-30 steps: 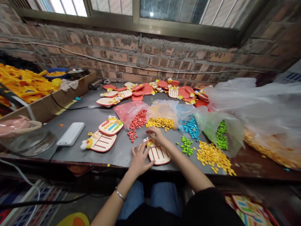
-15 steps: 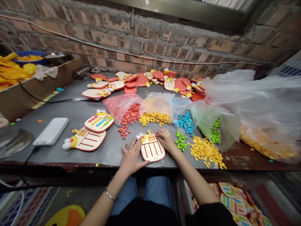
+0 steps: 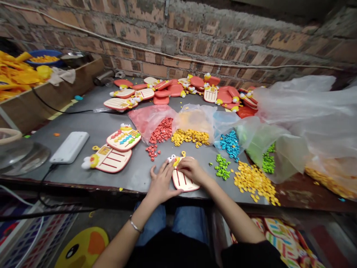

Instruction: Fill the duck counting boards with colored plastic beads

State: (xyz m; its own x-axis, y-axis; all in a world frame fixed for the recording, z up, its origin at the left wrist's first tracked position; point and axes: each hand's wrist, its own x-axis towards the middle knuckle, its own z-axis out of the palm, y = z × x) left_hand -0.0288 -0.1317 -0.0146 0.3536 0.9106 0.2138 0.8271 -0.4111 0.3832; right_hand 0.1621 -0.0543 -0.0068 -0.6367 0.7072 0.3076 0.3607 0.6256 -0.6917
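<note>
A cream duck-shaped toy board (image 3: 184, 181) with red bars lies at the near edge of the grey table (image 3: 95, 130). My left hand (image 3: 161, 183) rests on its left side with fingers spread, steadying it. My right hand (image 3: 191, 168) lies curled over the top of the board near the duck head, fingertips pressed together; whether they hold a bead is hidden. Piles of red beads (image 3: 163, 131), yellow beads (image 3: 189, 136), blue beads (image 3: 230, 143) and green beads (image 3: 222, 167) lie just beyond the board.
Two more toy boards (image 3: 114, 150) lie to the left beside a white power bank (image 3: 69, 147). A heap of red and cream boards (image 3: 178, 91) lines the brick wall. A large plastic bag (image 3: 312, 111) fills the right side. Orange-yellow beads (image 3: 255, 182) spread at right.
My right hand has come from the board's right edge onto its top, and the board has shifted slightly. The camera has tilted further down.
</note>
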